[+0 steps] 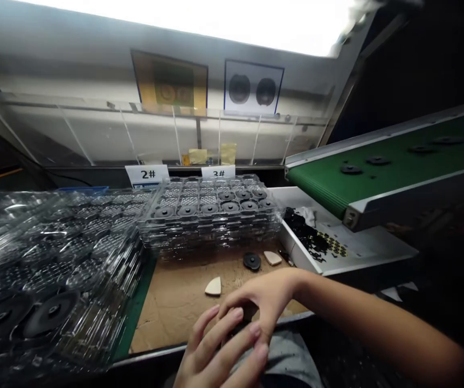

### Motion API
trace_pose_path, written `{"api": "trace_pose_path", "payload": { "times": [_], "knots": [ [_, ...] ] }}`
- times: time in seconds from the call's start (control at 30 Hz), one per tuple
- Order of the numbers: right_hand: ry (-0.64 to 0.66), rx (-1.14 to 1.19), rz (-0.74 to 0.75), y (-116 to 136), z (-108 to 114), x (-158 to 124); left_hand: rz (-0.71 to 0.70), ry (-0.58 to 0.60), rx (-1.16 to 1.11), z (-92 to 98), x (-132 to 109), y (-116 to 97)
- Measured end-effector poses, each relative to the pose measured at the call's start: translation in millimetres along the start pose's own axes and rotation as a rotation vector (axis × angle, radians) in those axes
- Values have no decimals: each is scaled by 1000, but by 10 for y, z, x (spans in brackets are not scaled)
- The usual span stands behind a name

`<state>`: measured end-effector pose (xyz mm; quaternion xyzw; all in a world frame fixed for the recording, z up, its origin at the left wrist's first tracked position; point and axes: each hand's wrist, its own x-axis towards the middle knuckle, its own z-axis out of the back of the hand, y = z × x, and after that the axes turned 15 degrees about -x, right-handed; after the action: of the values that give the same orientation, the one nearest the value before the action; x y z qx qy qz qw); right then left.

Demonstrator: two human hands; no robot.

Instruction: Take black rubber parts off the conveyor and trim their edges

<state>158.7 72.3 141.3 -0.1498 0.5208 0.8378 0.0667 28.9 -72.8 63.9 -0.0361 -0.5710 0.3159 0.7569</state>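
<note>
Brown cardboard [175, 318] lines the workbench, with a strip of green mat [132, 307] along its left side. At the front edge the left hand [219, 347] rises half closed, fingers curled, while the right hand [258, 302], reaching in from the right above a grey trouser leg [286, 358], arches over it with fingers bent downward. A dark part [240, 327] shows between the hands, mostly hidden; how firmly either has hold of it cannot be told. Just beyond, a cream triangular piece [213, 286], a second cream piece [272, 258] and a black round disc [251, 261] lie on the cardboard. Stacked clear plastic trays [211, 231] hold rows of black discs, beside a larger stack [54, 258] at left. To the right, a white tray [361, 253] holds small black pieces [308, 237], below a green conveyor belt [409, 151]. Labels marked 2# [146, 175] and 3# [217, 172] stand behind, under two posters [251, 86].
</note>
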Motion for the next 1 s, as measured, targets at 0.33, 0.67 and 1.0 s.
{"api": "trace_pose_path", "payload": {
  "times": [0.33,0.67,1.0],
  "knots": [
    [-103,742,-50,-1310,-694,574,183,644,57,61,-350,767],
    [-282,643,-180,-1178,-501,689,662,342,-206,41,-511,1031],
    [-723,-46,-552,-1429,-255,994,1600,-1086,-1296,189,-253,1387]
  ]
}}
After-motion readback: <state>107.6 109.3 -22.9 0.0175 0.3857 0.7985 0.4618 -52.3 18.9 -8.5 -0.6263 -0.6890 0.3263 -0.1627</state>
